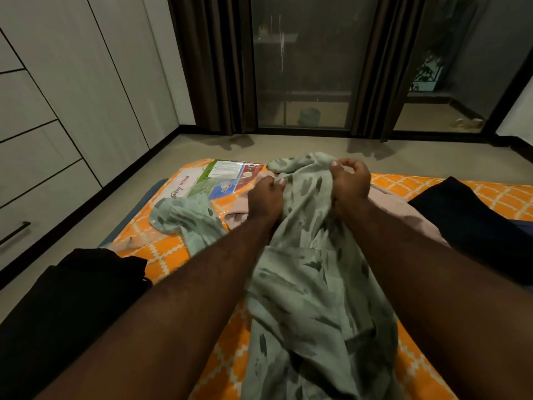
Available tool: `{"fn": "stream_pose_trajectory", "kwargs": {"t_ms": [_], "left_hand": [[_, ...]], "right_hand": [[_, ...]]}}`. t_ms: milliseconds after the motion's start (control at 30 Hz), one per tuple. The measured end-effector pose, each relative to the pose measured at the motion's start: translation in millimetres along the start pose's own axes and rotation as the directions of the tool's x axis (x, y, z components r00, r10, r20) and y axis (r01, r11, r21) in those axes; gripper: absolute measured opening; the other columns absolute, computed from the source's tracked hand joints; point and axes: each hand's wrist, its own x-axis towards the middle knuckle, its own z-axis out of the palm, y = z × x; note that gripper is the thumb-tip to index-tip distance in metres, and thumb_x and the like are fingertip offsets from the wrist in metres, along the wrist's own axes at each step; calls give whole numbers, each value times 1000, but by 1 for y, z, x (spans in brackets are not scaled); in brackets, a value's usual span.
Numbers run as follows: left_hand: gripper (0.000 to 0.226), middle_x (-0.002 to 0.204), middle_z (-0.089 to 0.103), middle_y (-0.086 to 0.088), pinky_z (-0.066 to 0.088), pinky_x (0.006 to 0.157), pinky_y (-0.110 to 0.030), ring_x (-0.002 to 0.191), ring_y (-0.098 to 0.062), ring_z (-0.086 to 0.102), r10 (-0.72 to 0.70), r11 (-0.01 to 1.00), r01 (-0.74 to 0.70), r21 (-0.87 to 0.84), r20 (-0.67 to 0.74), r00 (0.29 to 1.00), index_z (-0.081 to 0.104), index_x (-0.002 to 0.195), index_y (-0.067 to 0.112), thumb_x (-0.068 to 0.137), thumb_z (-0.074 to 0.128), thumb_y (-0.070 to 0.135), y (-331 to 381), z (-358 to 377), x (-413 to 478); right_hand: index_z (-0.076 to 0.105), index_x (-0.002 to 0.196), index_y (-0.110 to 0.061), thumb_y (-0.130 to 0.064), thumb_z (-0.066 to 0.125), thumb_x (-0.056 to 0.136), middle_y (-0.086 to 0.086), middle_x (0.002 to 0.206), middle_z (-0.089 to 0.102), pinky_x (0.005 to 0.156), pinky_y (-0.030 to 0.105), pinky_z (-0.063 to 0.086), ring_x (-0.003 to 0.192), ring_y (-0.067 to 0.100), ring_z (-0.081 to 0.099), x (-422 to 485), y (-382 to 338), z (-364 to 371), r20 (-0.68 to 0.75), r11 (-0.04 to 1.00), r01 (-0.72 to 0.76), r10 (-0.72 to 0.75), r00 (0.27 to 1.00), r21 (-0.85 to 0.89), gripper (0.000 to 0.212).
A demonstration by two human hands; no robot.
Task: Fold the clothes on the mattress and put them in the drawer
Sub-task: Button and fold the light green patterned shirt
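Head view: both arms reach out over the mattress (161,256).
Left hand (266,199): pinching the green shirt (305,284).
Right hand (350,181): gripping its collar end, likely to spread it flat for folding.
Shirt: draped on the mattress.

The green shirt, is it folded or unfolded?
Unfolded: the green shirt lies bunched and creased, its top gripped by the left hand and right hand.

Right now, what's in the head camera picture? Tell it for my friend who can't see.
The left hand and right hand grip the top of a green shirt over an orange mattress. A pink garment lies beneath it, dark clothes lie at both sides, and white drawers stand on the left.
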Motion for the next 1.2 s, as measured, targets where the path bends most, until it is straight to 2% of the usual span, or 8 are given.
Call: {"fn": "stream_pose_trajectory", "kwargs": {"t_ms": [133,233,400,567,700,867,1067,1200], "left_hand": [[33,121,67,-16,46,89,-38,110,-35,59,-61,977,45,208,72,996,66,120,12,101,52,35,-14,0,-7],[36,120,64,-14,50,95,-44,110,-35,59,-94,945,75,320,45,995,59,121,13,100,51,41,-13,-11,-13],[31,117,60,-12,51,88,-43,106,-34,59,-12,949,37,313,-80,997,54,117,12,94,57,33,10,-53,-53],[48,131,54,-20,46,98,-43,118,-40,53,-328,916,368,159,-231,916,51,128,9,93,60,41,-4,-88,-134],[69,137,53,-20,48,98,-40,123,-40,55,-718,696,717,-37,-53,694,49,136,9,79,77,38,-23,-98,-189],[57,105,70,-30,63,67,-48,89,-41,72,-551,508,596,-622,297,780,59,112,-9,62,86,-1,-7,-107,-211],[34,86,63,-19,43,45,-26,64,-28,61,-521,463,656,-596,415,746,60,110,-12,77,57,-22,-3,-111,-219],[41,77,57,-15,27,35,-20,39,-14,38,-547,506,676,-535,407,732,55,118,-6,78,54,-17,0,-112,-221]], "right_hand": [[46,140,-8,-18,61,97,19,137,56,104,39,43,130,38,54,-10,24,-3,141,721,87,15,990,-687,46],[41,140,-7,-20,57,98,25,137,54,98,42,45,125,42,54,-19,18,-13,126,738,97,-16,992,-668,48],[65,115,-15,-25,64,93,9,112,65,89,38,49,103,27,60,-76,5,-39,346,623,555,-434,832,-552,24],[64,130,-21,-37,69,94,5,124,69,93,34,51,112,23,64,-151,5,-62,799,481,704,-12,601,-523,40],[64,130,-25,-40,65,94,5,124,68,99,39,47,118,30,59,-168,16,-72,719,394,692,-104,687,-605,39],[74,100,-21,-38,67,88,7,101,72,90,38,47,101,32,64,-162,13,-96,653,403,641,-129,746,-653,23],[78,89,-6,-19,70,86,6,87,73,60,28,38,82,23,65,-155,-8,-123,526,475,476,-33,850,-740,16],[73,110,-2,-28,70,87,5,79,59,58,26,40,67,16,52,-151,-8,-123,504,190,467,303,809,-864,35]]}}
